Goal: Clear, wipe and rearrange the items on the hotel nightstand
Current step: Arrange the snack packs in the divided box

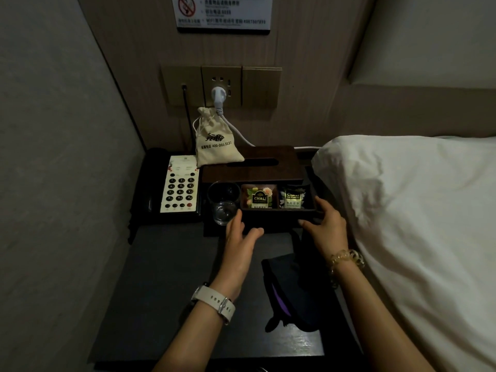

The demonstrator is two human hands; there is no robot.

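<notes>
Dark matte nightstand (166, 264), rectangular, low light. Both hands bracket a shallow black tray (279, 214) near the back: left hand (239, 242) at its left front corner, fingers spread and loosely curled; right hand (326, 224) on the right end, thumb over the rim. Firm grip cannot be confirmed. Tray holds two glossy tea packets (259, 197). Clear glass (223, 202) touches tray's left. Dark cloth (292, 288) lies in front, folds indistinct. Phone's (179, 183) handset lost in shadow.

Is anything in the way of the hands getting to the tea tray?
Nothing visible. The left hand and right hand are already at the front corners of the tea tray. The glass stands just left of it, beside the left fingers.
</notes>
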